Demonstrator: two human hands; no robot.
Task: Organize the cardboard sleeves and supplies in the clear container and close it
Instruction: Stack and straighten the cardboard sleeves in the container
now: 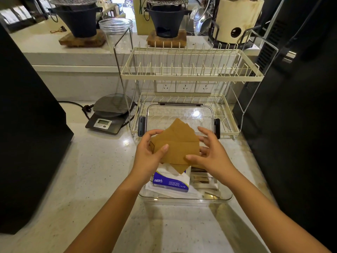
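A fanned stack of flat brown cardboard sleeves [177, 143] hangs above the clear container [184, 198] on the counter. My left hand [148, 154] grips the stack's left edge, thumb on top. My right hand [211, 152] holds the right edge, thumb under the lower corner and fingers spread behind. Inside the container lie a blue and white tissue pack [171, 181] on the left and some flat packets [201, 178] on the right, partly hidden by my hands. The clear lid [179, 114] with dark side latches rests in the lower tier of the dish rack behind.
A cream two-tier wire dish rack [191, 73] stands right behind the container. A digital scale [109, 114] with a black cable sits to the left. Large black appliances flank both sides. A raised ledge at the back carries black stoves, a glass jar [116, 31] and a cream burner.
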